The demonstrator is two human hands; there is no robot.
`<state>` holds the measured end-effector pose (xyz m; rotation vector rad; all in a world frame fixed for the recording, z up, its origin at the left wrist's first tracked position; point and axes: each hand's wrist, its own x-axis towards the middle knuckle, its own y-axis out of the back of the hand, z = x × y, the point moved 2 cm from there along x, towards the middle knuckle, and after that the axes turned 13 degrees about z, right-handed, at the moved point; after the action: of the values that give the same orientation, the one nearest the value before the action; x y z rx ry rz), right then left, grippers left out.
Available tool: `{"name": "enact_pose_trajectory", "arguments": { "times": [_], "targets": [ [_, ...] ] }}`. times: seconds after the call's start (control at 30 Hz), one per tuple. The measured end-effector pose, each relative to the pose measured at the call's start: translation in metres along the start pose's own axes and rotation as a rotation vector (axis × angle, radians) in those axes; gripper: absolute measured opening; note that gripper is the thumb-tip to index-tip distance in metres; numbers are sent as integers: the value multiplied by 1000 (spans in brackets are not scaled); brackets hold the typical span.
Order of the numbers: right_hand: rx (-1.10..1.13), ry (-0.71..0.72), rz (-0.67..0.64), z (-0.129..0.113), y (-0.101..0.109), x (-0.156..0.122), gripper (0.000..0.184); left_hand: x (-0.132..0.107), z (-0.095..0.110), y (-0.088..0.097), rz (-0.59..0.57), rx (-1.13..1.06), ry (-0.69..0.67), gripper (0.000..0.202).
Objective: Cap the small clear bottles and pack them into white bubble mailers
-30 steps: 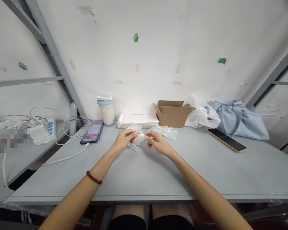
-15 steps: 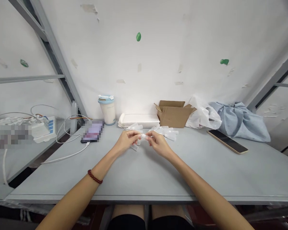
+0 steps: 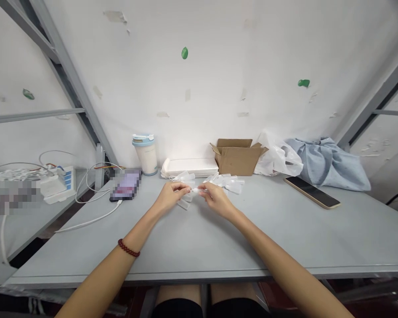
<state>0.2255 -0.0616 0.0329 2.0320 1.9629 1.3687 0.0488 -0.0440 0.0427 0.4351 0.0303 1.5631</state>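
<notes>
Bridging both hands (image 3: 169,197) (image 3: 216,198): small white piece (image 3: 195,190)

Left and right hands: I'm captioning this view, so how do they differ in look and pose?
The left hand has a dark-red beaded bracelet at its wrist; the right hand has a bare wrist. The left hand's fingers point rightward, the right hand's leftward. Both pinch the same small white piece.
</notes>
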Motion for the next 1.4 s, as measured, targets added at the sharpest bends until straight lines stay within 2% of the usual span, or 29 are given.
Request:
{"name": "enact_pose_trajectory", "arguments": {
  "times": [0.23,0.33,0.4,0.47,0.53,0.63,0.77,0.87,1.0,1.2,1.4],
  "targets": [
    [14,13,12,2,-6,-4,13,-2,1,-2,-9,59,-41,21],
    [27,61,19,1,-6,-1,12,2,3,4,-38,62,-28,23],
    [22,95,43,3,2,4,15,7,4,16,17,15,-18,25],
    [-21,95,126,11,16,11,22,14,2,32,170,-67,-5,27],
    [-102,55,222,24,33,17,24,20,-2,46,273,-133,19,28],
    [-282,43,201,45,49,21,20,25,-11,55,266,-159,83,32],
    [-522,23,28,56,44,18,31,24,-21,48,207,-15,127,35],
    [-651,27,-55,56,34,15,36,24,-23,45,250,145,60,36],
    [-735,44,-66,58,28,15,39,28,-27,51,338,207,1,39],
    [-801,84,-134,60,25,15,40,31,-31,47,334,286,-61,35],
    [-826,77,-114,57,25,13,40,25,-21,34,303,312,-95,32]
  ]
}}
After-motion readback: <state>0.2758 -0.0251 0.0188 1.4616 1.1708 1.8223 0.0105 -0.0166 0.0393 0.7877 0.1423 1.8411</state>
